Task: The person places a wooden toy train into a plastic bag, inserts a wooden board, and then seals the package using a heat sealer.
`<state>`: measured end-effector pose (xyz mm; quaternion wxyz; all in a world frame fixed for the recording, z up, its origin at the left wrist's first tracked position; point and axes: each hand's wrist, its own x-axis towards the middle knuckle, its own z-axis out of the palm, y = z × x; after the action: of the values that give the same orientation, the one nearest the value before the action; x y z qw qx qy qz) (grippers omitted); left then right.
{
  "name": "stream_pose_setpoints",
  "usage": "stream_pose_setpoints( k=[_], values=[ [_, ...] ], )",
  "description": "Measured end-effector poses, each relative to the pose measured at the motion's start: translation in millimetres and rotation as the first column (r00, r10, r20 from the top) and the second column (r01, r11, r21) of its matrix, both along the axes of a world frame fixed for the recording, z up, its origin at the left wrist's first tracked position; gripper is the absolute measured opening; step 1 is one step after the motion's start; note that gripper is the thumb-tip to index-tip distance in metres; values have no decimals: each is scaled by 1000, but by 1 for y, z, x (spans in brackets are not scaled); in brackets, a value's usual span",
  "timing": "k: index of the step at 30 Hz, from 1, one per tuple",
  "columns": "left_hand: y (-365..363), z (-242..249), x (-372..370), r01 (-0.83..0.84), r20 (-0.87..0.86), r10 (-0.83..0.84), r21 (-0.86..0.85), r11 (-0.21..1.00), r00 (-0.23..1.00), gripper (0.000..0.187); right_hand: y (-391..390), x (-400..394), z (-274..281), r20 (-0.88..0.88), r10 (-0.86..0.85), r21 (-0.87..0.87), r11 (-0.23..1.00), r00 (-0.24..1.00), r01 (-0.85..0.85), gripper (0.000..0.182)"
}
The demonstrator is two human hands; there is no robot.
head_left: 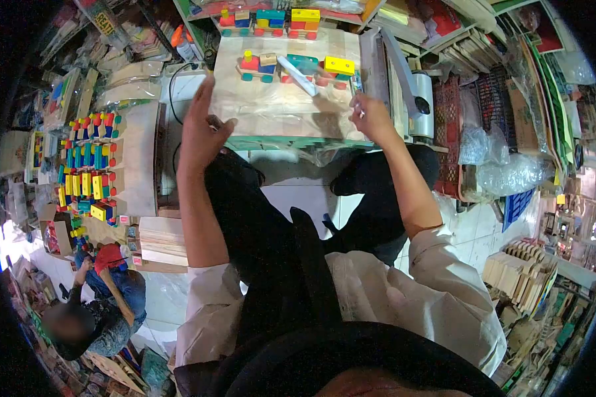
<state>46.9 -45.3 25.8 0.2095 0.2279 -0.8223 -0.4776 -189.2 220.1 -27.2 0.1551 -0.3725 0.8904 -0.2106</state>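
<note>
On the pale wooden work board (265, 109) stands a wooden toy train in several coloured pieces. The red and blue engine (257, 66) is at the left, a green wagon (301, 61) in the middle and a yellow-topped wagon (338, 66) at the right. A long white stick-like object (298, 76) slants across the green wagon. My left hand (204, 131) is at the board's left edge, thumb and fingers apart, holding nothing. Near the right-hand wagon my right hand (372, 118) has its fingers pinched together; whatever is between them is too small to make out.
Another toy train (271, 21) stands behind the board. Rows of train pieces (89, 159) cover a side table on the left, where another person (112, 291) sits. A silver cylinder (422, 106) and red crates (447, 126) stand at the right.
</note>
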Motion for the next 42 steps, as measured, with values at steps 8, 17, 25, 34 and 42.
stream_pose_setpoints(
  k=[8, 17, 25, 34, 42],
  values=[
    [20, -9, -4, 131, -160, -96, 227, 965, 982, 86, -68, 84, 56, 249, 340, -223, 931, 907, -288, 16],
    [19, 4, 12, 111, -202, -59, 256, 960, 978, 84, -133, 49, -72, -113, 237, 378, 908, 965, -179, 31],
    [18, -8, 7, 60, -177, -23, 207, 977, 984, 87, -125, 36, -93, -252, 417, 237, 902, 873, -362, 40],
    [15, -11, 10, 34, -152, -2, 207, 978, 988, 84, -96, 69, 38, 373, 475, -375, 863, 797, -339, 19],
    [11, -14, -7, 61, -144, -35, 178, 982, 989, 83, -107, -77, -87, 141, 291, -95, 955, 946, -279, 15]
  ],
)
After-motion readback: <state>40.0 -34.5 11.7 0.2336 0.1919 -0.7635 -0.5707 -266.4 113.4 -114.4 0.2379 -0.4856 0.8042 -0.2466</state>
